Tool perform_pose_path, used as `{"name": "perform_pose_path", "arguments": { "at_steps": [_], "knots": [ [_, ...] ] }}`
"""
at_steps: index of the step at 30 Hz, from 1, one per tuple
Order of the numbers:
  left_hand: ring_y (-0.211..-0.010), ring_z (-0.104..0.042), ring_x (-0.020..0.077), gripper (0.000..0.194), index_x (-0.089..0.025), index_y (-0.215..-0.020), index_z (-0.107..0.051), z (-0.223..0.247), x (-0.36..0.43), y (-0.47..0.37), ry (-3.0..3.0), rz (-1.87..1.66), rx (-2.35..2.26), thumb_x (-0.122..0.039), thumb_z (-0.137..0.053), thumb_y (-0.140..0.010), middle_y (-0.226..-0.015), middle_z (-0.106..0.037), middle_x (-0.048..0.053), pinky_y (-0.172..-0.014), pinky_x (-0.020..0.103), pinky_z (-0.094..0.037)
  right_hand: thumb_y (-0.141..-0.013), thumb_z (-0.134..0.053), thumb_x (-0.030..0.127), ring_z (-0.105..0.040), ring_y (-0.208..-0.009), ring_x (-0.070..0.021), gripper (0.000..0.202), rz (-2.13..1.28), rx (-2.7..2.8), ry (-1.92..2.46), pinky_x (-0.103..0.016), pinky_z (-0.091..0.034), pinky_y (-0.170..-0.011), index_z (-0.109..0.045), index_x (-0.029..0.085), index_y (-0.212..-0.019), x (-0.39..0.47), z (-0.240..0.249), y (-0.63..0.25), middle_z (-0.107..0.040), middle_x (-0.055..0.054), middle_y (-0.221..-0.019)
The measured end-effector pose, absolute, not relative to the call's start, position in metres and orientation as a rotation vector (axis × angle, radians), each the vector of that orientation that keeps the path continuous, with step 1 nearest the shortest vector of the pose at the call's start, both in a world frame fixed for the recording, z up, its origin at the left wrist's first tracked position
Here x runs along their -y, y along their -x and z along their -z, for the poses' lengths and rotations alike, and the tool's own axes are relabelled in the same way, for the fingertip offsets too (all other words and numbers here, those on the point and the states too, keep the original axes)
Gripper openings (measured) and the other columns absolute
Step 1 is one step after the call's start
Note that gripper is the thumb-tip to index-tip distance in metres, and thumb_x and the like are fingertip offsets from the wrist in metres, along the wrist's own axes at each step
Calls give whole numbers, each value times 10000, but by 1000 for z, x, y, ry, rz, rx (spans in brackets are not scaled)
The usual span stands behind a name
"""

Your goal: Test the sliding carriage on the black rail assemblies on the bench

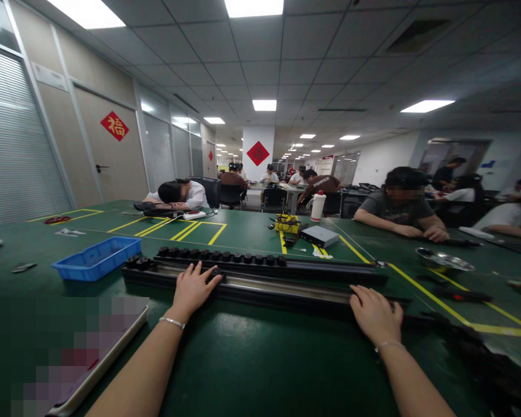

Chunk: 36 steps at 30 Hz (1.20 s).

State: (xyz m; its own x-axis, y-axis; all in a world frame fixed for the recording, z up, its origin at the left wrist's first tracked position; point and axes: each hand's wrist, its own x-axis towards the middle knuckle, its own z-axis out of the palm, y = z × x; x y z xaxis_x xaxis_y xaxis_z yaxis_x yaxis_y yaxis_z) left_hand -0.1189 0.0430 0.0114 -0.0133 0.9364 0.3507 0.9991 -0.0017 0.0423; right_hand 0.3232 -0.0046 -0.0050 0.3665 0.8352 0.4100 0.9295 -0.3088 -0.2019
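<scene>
A long black rail (pixel 286 285) with a metallic channel along its top lies across the green table in front of me. My left hand (pixel 195 291) is over its left half, thumb and index finger closed about a small black knob-like part (pixel 217 271) in the channel. Similar black parts (pixel 138 262) sit at the rail's left end. My right hand (pixel 374 315) grips the rail near its right end, fingers curled over the top. Just behind lies a second black rail (pixel 330 268), with a row of several black knob-like parts (pixel 226 256) along its left portion.
A blue tray (pixel 96 259) stands left of the rails. At the lower left is a pale-edged, blurred-out object (pixel 108 353). Black material (pixel 486 365) lies at the right, near a metal bowl (pixel 445 260). Beyond are a grey box (pixel 319 236), a white bottle (pixel 318 207) and seated people.
</scene>
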Motion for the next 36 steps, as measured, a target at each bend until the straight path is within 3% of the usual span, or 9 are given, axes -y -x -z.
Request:
{"name": "perform_pose_path", "arguments": {
  "at_steps": [6,13,36],
  "knots": [
    [-1293,-340,325,495,-378,-1283,-476,-14,-42,118,2052,441,2054,-596,-350,-856,-1393,-438,64,-972,453,-302,-843,-227,386,-398,-1225,-224,492,307,1547,2231,-560,-158,-1026,-577,292,-1175,5,4,-323,-509,-12,-1327],
    [-1307,-333,245,438,-367,-1268,-491,-10,-44,119,2092,472,2017,-526,-327,-894,-1382,-457,27,-1010,457,-260,-842,-231,380,-398,-1224,-229,490,290,1550,2250,-563,-163,-1024,-572,303,-1185,6,2,-323,-504,-9,-1331],
    [-1291,-350,323,474,-360,-1266,-505,-15,-43,113,2121,397,1972,-569,-349,-870,-1385,-452,43,-1011,460,-269,-842,-249,391,-400,-1219,-231,475,283,1538,2239,-580,-145,-1025,-569,307,-1182,3,7,-326,-513,2,-1321]
  ]
}}
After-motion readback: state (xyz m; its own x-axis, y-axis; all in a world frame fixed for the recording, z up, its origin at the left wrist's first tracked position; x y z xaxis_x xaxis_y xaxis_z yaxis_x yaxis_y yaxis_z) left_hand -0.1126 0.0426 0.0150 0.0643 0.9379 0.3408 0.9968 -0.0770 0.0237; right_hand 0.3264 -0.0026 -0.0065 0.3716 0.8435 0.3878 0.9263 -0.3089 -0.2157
